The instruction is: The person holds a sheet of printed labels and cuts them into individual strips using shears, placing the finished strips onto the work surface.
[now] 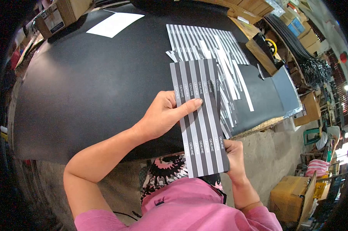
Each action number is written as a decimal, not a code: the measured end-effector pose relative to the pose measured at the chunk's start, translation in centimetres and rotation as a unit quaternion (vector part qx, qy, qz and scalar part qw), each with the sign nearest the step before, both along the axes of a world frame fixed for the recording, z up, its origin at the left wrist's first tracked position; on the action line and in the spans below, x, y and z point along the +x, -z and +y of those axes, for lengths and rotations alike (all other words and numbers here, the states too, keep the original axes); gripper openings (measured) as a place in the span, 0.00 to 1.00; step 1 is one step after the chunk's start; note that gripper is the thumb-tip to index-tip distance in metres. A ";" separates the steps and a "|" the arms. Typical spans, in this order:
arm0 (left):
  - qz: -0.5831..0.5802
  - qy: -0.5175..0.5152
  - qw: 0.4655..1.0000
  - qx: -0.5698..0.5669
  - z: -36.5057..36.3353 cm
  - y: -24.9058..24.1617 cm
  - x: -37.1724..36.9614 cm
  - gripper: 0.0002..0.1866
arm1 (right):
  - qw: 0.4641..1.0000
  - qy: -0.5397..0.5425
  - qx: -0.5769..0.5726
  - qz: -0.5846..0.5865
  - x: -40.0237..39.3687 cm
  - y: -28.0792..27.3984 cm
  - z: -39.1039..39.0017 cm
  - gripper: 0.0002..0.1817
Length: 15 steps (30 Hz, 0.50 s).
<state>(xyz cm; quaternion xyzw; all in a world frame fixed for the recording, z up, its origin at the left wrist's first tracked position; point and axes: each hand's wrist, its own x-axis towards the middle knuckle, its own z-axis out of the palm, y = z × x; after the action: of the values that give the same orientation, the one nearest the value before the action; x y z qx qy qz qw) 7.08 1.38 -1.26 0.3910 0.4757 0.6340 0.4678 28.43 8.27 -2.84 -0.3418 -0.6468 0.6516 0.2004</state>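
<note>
A striped black-and-grey sheet printed "GENUINE LEATHER" (197, 131) is held upright in front of my body, over the table's near edge. My left hand (168, 113) grips its left edge, thumb across the front and fingers behind. At the lower right edge, my right hand (234, 158) closes on the sheet, its fingertips partly hidden behind it. Beyond the sheet, loose cut strips (239, 82) in white and grey lie in a messy pile. More striped sheet (204, 34) lies flat behind them.
The black tabletop (77, 84) stretches left, with a white sheet (116, 24) at the back. A cardboard holder with a yellow tape ring (272, 47) stands at the right edge. Cardboard boxes (291, 192) stand on the floor at right. A person (332, 134) is at far right.
</note>
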 end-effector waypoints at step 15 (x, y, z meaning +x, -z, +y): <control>0.007 -0.042 0.998 0.048 0.2 -1.0 -1.9 0.12 | 0.996 -0.073 0.058 0.013 -5.5 -3.3 3.7 0.10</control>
<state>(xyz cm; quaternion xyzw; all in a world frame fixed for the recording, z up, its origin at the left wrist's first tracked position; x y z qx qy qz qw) 5.15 1.58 -0.28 0.3972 0.4639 0.6724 0.4182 22.91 11.93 0.46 -0.2732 -0.7040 0.6305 0.1798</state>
